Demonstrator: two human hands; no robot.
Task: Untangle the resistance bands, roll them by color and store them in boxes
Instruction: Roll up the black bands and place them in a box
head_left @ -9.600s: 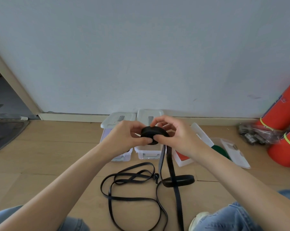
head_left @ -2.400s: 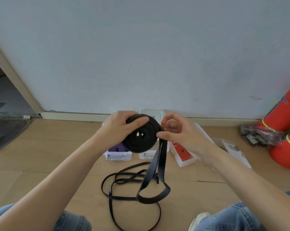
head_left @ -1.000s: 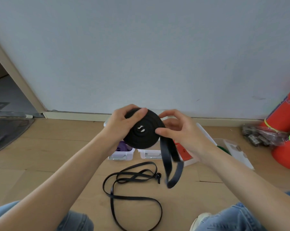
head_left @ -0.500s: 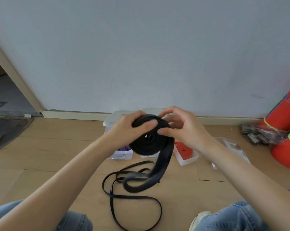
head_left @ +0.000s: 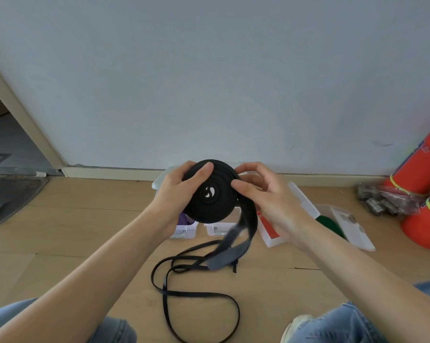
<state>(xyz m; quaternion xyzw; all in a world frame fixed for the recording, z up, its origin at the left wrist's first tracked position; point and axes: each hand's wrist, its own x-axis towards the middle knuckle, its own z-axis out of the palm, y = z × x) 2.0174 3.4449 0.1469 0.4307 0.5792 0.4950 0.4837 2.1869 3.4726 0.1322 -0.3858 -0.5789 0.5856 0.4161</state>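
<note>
At the bottom of the frame the person's denim-clad knees sit left and right, and between them a thin black band (head_left: pixel 196 297) lies on the wooden floor (head_left: pixel 72 233) in loose loops, not yet rolled. Just above it, the free tail (head_left: pixel 230 251) of the wide black band hangs in a short, blurred loop that barely reaches the thin band's upper loops. Half a second ago that tail drooped in a longer loop over the floor; it is shorter now, and the coil has turned its flat spiral face back toward the camera.

At mid-frame the left hand (head_left: pixel 176 196) grips the black roll (head_left: pixel 210 191), fingers curled round its left rim and the thumb pressed across the upper face. The right hand (head_left: pixel 268 201) has its thumb tip on the roll's right edge where the tail leaves it, fingers loosely curled behind; whether they pinch the band cannot be told.

Judged from the short tail, this band's rolling is nearly done, with only a last wrap or so before it can go into a box.

Beyond the hands, small clear boxes (head_left: pixel 218 229) stand in a row near the wall: one shows purple, an open one at right shows red (head_left: pixel 268 227), and further right something green (head_left: pixel 329 222) lies beside a loose lid. Red cylinders (head_left: pixel 421 169) lean at the right edge.
</note>
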